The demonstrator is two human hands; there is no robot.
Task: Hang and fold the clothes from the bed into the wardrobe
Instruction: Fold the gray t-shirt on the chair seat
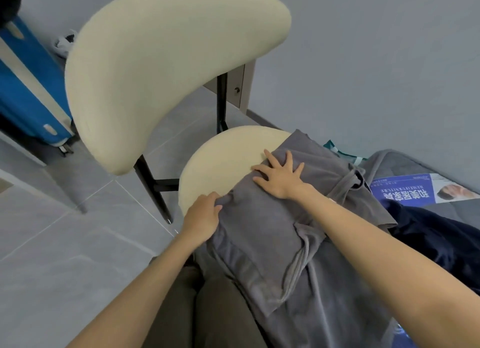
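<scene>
On chair [220, 150], grey garment [259, 233] under hands [281, 177] [204, 215]

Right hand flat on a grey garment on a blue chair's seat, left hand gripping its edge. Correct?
Not quite: the head view shows the chair is cream, not blue. The right hand does lie flat on the grey garment on its seat, the left hand gripping the garment's edge.

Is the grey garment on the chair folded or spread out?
Partly folded: the grey garment lies doubled in layers over the chair seat, left hand gripping its edge, right hand flat on top.
</scene>
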